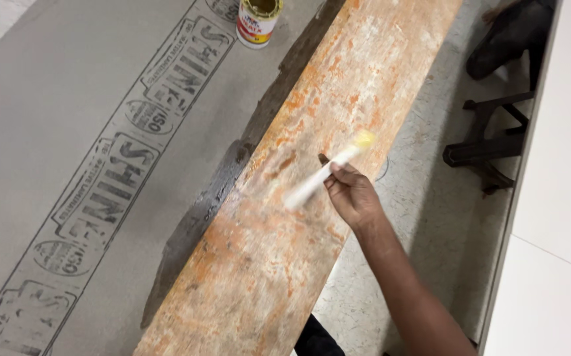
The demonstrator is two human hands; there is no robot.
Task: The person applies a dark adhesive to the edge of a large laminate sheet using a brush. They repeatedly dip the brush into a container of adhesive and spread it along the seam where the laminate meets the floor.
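Gripping a pale flat stick (pixel 321 175) by its middle, the right hand (pixel 351 194) angles its yellow-smeared tip over the worn orange plank (pixel 285 217), low enough to spread. That plank lies across a grey printed sheet (pixel 68 118); an open tin (pixel 257 21) stands beyond. Left hand out of view.

One bare forearm and right hand (pixel 353 196) show — no sleeve, no glove, no ring or watch visible.
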